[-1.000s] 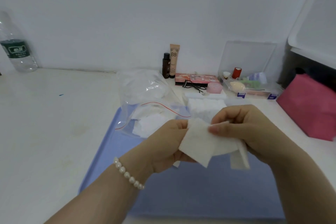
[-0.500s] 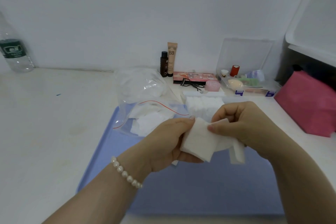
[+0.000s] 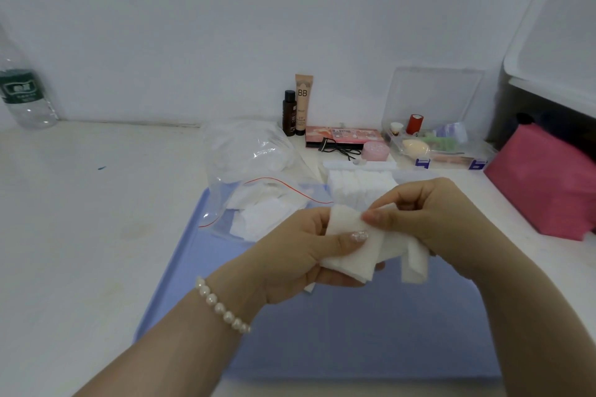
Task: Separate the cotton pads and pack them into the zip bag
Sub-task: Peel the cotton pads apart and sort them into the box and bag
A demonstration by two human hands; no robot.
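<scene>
Both hands hold white cotton pads above the blue mat [image 3: 354, 332]. My left hand [image 3: 290, 255] grips a folded pad [image 3: 348, 251], its thumb pressed across the front. My right hand [image 3: 432, 219] pinches the top edge of the same bunch, and another strip of pad [image 3: 414, 264] hangs below its fingers. The clear zip bag [image 3: 258, 200] with a red zip line lies open behind my left hand, with several pads inside. A stack of unseparated pads [image 3: 358, 187] sits behind my hands at the mat's far edge.
A dark bottle [image 3: 289, 113] and a BB tube [image 3: 303, 103] stand by the wall, beside a pink palette [image 3: 342, 137]. A clear box of cosmetics [image 3: 442, 145], a pink pouch [image 3: 545, 184] and a water bottle [image 3: 22, 90] also stand on the white table.
My left thumb has slid onto the front of the pad and the pad has folded up smaller. Both hands stay close together, shifted slightly up.
</scene>
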